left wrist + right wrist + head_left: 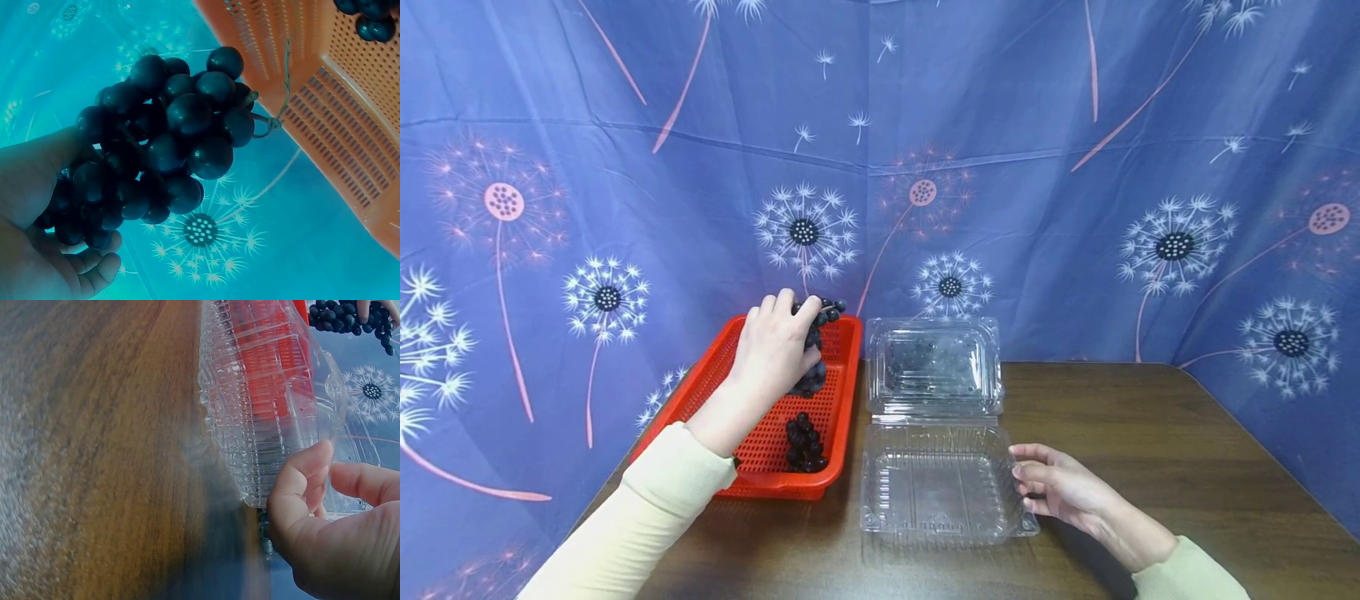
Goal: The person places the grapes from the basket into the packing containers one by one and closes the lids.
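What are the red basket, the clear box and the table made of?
Red basket: probably moulded plastic, slightly shiny, with regular perforations.
Clear box: likely thin plastic, glossy, see-through with ribbed walls.
Table: wood or wood-look laminate, soft sheen; visible grain suits both.

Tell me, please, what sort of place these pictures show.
Probably an improvised indoor tabletop workspace, perhaps curtained off for filming: a blue dandelion-print cloth hangs behind a wood-grain table that bears a red basket.

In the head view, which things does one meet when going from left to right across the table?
Red basket → open clear plastic container → the person's right grip, at the container's right edge.
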